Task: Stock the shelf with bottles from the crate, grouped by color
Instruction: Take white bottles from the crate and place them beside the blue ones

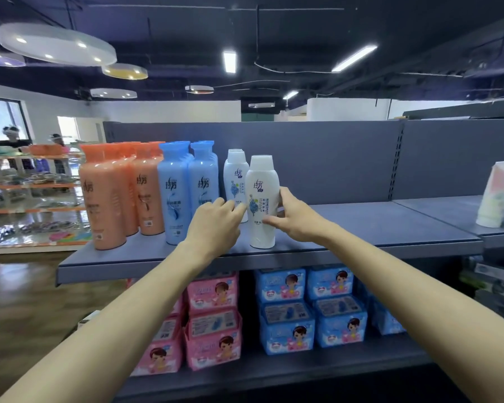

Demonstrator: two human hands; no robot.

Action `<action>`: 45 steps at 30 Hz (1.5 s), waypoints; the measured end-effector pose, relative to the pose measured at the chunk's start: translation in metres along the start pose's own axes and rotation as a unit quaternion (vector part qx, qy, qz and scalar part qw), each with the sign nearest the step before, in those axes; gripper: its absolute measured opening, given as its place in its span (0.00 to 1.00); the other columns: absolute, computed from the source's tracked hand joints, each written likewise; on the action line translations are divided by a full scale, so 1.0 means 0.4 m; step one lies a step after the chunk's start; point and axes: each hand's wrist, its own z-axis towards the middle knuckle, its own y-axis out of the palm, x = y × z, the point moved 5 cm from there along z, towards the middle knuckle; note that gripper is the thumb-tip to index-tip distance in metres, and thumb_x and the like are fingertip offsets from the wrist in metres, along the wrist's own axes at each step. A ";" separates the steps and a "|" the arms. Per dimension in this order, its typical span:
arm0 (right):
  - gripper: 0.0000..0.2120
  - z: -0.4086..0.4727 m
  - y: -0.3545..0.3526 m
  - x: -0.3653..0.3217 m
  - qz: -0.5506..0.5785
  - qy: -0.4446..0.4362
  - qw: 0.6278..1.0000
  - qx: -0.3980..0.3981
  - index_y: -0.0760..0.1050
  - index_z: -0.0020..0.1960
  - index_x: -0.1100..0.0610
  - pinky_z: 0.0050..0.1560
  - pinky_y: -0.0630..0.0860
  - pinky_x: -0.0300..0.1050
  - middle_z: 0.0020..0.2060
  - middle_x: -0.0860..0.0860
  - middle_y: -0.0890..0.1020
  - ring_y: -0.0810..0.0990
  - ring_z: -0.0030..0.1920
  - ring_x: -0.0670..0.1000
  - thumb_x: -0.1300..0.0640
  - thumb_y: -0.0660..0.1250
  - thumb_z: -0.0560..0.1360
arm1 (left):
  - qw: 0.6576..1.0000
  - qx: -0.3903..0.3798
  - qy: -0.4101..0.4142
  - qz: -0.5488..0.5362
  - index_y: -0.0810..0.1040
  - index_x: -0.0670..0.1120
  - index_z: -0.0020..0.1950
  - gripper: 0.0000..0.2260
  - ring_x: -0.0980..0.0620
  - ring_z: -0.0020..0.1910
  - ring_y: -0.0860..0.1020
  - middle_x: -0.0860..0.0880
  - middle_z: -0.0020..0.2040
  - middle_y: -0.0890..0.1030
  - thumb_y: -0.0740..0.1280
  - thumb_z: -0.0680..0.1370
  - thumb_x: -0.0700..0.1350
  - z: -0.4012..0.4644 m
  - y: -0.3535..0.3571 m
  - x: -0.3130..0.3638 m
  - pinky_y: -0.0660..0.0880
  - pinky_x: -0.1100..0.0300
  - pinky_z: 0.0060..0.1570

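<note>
hands (pixel 216 219) (pixel 294 218) flank upright white bottle (pixel 262 199), fingers (pixel 284 197) touching it.

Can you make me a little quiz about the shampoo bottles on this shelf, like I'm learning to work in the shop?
1. True or false: the orange bottles stand at the left end of the top shelf.
2. Which colour sits in the middle, between orange and white?
A. green
B. blue
C. yellow
3. Fill in: the right hand holds the front white bottle, and the left hand touches its ____ side.

Key:
1. True.
2. B, the blue bottles.
3. Left. The bottle stands upright near the shelf's front edge, in front of the other white bottles.
</note>
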 end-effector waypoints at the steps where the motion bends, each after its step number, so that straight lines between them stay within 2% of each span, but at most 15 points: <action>1: 0.25 -0.001 0.003 0.003 -0.003 0.001 1.000 0.006 0.61 0.70 0.54 0.57 0.75 0.45 0.63 0.50 0.76 0.78 0.58 0.50 0.55 0.68 0.78 | 1.000 -0.003 -0.001 -0.001 0.71 0.45 0.34 0.13 0.48 0.25 0.64 0.49 0.26 0.69 0.72 0.56 0.36 -0.001 0.003 0.000 0.54 0.62 0.26; 4: 0.20 0.001 0.008 0.013 -0.017 0.010 1.000 0.018 0.63 0.68 0.56 0.53 0.72 0.42 0.62 0.49 0.77 0.78 0.56 0.49 0.54 0.66 0.80 | 1.000 -0.004 -0.003 -0.001 0.69 0.45 0.32 0.13 0.49 0.27 0.59 0.49 0.25 0.67 0.71 0.55 0.36 -0.006 0.009 0.001 0.52 0.62 0.26; 7: 0.17 0.010 0.014 0.026 -0.031 0.026 0.998 0.038 0.65 0.65 0.56 0.53 0.73 0.44 0.60 0.51 0.78 0.78 0.56 0.52 0.55 0.65 0.80 | 1.000 -0.015 -0.005 0.000 0.68 0.45 0.32 0.14 0.48 0.26 0.59 0.49 0.25 0.67 0.71 0.55 0.35 -0.015 0.020 0.001 0.53 0.61 0.26; 13: 0.25 0.002 0.058 0.038 -0.038 0.061 0.996 0.049 0.64 0.59 0.58 0.43 0.72 0.40 0.55 0.53 0.77 0.78 0.52 0.54 0.56 0.76 0.71 | 0.999 -0.048 -0.021 -0.001 0.69 0.45 0.32 0.14 0.47 0.24 0.67 0.49 0.25 0.69 0.72 0.55 0.37 -0.037 0.046 -0.010 0.52 0.62 0.26; 19: 0.27 0.014 0.088 0.034 -0.044 0.078 0.995 0.052 0.64 0.56 0.59 0.45 0.73 0.45 0.55 0.55 0.77 0.77 0.51 0.55 0.55 0.78 0.68 | 0.999 -0.030 -0.044 -0.007 0.68 0.45 0.32 0.15 0.47 0.21 0.66 0.49 0.25 0.68 0.72 0.55 0.36 -0.058 0.065 -0.031 0.50 0.66 0.26; 23: 0.28 0.043 0.111 0.024 -0.060 0.086 0.993 0.059 0.64 0.58 0.61 0.52 0.77 0.51 0.59 0.58 0.77 0.77 0.57 0.59 0.55 0.78 0.68 | 0.997 0.002 -0.064 0.032 0.72 0.45 0.35 0.10 0.47 0.24 0.69 0.48 0.29 0.70 0.70 0.59 0.36 -0.052 0.077 -0.051 0.53 0.64 0.25; 27: 0.27 0.076 0.142 0.028 -0.090 0.099 0.989 0.056 0.65 0.60 0.61 0.55 0.77 0.56 0.60 0.60 0.76 0.77 0.58 0.62 0.53 0.76 0.70 | 0.996 0.037 -0.069 0.037 0.71 0.46 0.35 0.08 0.46 0.27 0.70 0.48 0.31 0.71 0.68 0.62 0.36 -0.052 0.088 -0.050 0.53 0.63 0.25; 34: 0.26 0.117 0.167 0.035 -0.102 0.114 0.986 0.068 0.66 0.62 0.63 0.55 0.77 0.55 0.60 0.61 0.76 0.76 0.59 0.63 0.53 0.75 0.72 | 0.995 0.052 -0.066 0.046 0.70 0.46 0.36 0.08 0.47 0.30 0.69 0.48 0.33 0.71 0.66 0.66 0.35 -0.058 0.106 -0.052 0.53 0.61 0.25; 45: 0.26 0.164 0.191 0.025 -0.124 0.125 0.981 0.075 0.66 0.63 0.65 0.54 0.75 0.54 0.61 0.62 0.75 0.76 0.60 0.64 0.54 0.74 0.73 | 0.995 0.059 -0.064 0.047 0.69 0.46 0.36 0.10 0.47 0.30 0.69 0.48 0.33 0.71 0.67 0.65 0.34 -0.061 0.117 -0.053 0.53 0.60 0.25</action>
